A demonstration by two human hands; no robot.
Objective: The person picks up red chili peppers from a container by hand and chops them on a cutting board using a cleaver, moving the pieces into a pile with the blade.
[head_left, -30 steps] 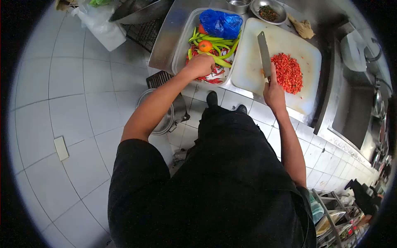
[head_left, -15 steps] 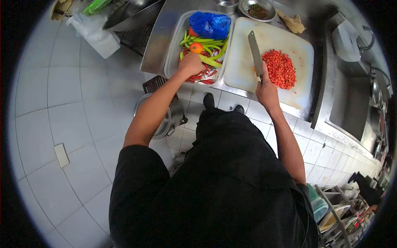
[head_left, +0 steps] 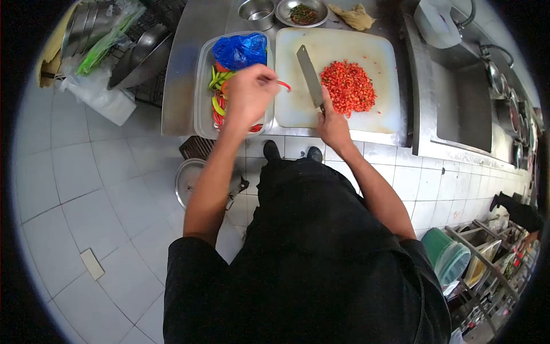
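Pinched in my left hand (head_left: 250, 94) is a red chili (head_left: 284, 85), its tip pointing toward the cutting board. This hand hovers over the right part of a clear plastic tub (head_left: 201, 114). Inside the tub lie a blue plastic bag (head_left: 240, 50), green chilies (head_left: 218, 79) and more red chilies, partly hidden by my hand and forearm. My right hand (head_left: 333, 127) is wrapped round the handle of a knife (head_left: 310, 75), whose broad blade lies over the white cutting board (head_left: 298, 114). Just right of the blade sits a heap of chopped red chilies (head_left: 348, 88).
Behind the board stand a metal pot (head_left: 257, 14), a bowl with chili stems (head_left: 302, 12) and a crumpled cloth (head_left: 353, 17). A steel sink (head_left: 464, 97) is at the right. Below the counter's left part is a lidded metal pot (head_left: 188, 178); a wok (head_left: 143, 60) sits at upper left.
My left hand has risen out of the tub with a red chili and moved toward the board. The knife stays in my right hand. The whole view has shifted.
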